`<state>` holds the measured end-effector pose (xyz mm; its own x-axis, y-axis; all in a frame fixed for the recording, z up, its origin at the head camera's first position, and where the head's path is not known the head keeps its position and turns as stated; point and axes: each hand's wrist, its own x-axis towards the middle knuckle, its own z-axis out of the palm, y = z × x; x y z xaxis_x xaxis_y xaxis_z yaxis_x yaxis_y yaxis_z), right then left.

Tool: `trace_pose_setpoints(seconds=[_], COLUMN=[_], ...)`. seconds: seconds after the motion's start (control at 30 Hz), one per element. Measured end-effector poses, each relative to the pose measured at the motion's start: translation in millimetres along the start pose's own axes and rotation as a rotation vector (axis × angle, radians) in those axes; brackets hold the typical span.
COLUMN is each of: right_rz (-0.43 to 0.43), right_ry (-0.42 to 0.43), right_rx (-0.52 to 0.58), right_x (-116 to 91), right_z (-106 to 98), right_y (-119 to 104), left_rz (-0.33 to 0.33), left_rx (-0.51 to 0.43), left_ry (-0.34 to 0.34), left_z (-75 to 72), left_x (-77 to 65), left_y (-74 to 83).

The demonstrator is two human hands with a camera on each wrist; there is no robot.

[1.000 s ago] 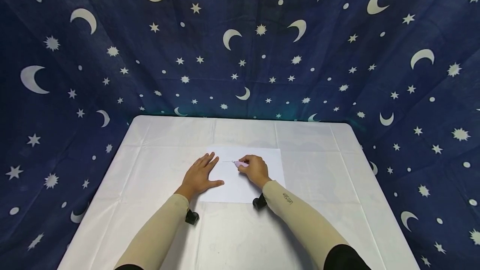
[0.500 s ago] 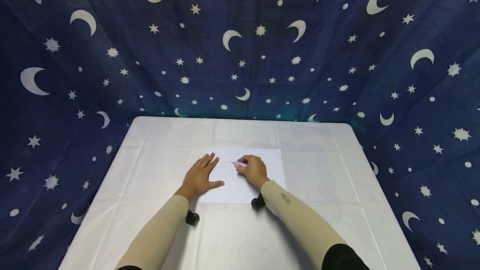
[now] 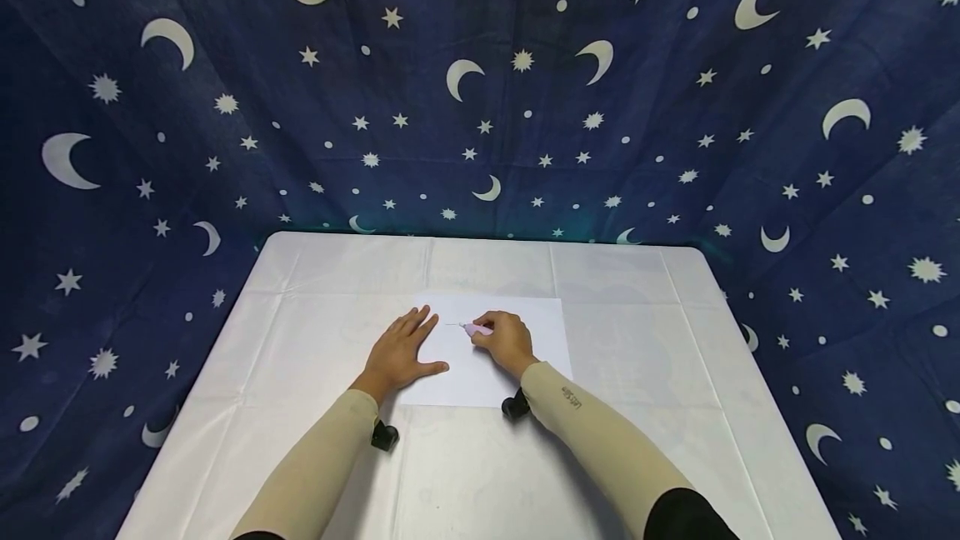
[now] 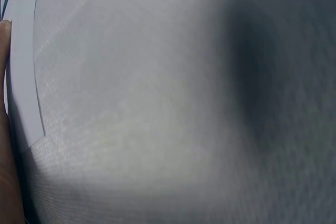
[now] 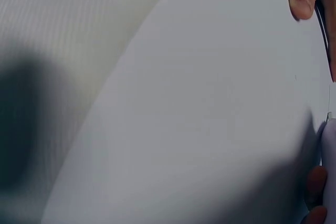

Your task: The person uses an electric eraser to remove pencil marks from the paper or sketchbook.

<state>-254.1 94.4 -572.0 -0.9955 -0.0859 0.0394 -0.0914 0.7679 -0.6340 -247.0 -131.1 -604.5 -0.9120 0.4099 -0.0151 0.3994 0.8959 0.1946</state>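
A white sheet of paper (image 3: 465, 386) lies on the table. My left hand (image 3: 401, 352) rests flat over its left edge, fingers and thumb spread. In my right hand (image 3: 513, 342) I grip a lilac pen-shaped tool (image 3: 476, 329) with a thick body and a short narrow tip. The tip points left and meets the right end of a thin dark line (image 3: 452, 324) on the paper. From the right wrist, the tool's lilac body (image 5: 329, 142) shows only at the right border, with fingertips around it. The left wrist view catches the sheet's corner (image 4: 31, 114).
A white cloth covers the table (image 3: 622, 323), with fold creases running across it. Behind and at both sides hangs a dark blue curtain (image 3: 420, 107) patterned with moons and stars. A small black wrist camera (image 3: 385, 437) sits under the left forearm.
My right hand and the tool have shifted slightly left along the line. Less of the line shows left of the tip. My left hand stays in place.
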Motion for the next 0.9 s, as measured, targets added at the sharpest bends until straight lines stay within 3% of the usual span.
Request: trace_pose_setpoints(seconds=[0.33, 0.67, 0.9], right_rz=[0.015, 0.017, 0.033], right_ry=[0.045, 0.017, 0.045], right_rx=[0.002, -0.001, 0.003], right_x=[1.0, -1.4, -0.1], right_z=[-0.8, 1.2, -4.6], right_y=[4.7, 3.8, 9.0], left_rz=[-0.01, 0.001, -0.005], left_rx=[-0.006, -0.012, -0.01], left_ry=[-0.014, 0.001, -0.008], left_z=[-0.5, 2.0, 0.8], left_x=[0.4, 0.0, 0.9], left_y=[0.5, -0.8, -0.1])
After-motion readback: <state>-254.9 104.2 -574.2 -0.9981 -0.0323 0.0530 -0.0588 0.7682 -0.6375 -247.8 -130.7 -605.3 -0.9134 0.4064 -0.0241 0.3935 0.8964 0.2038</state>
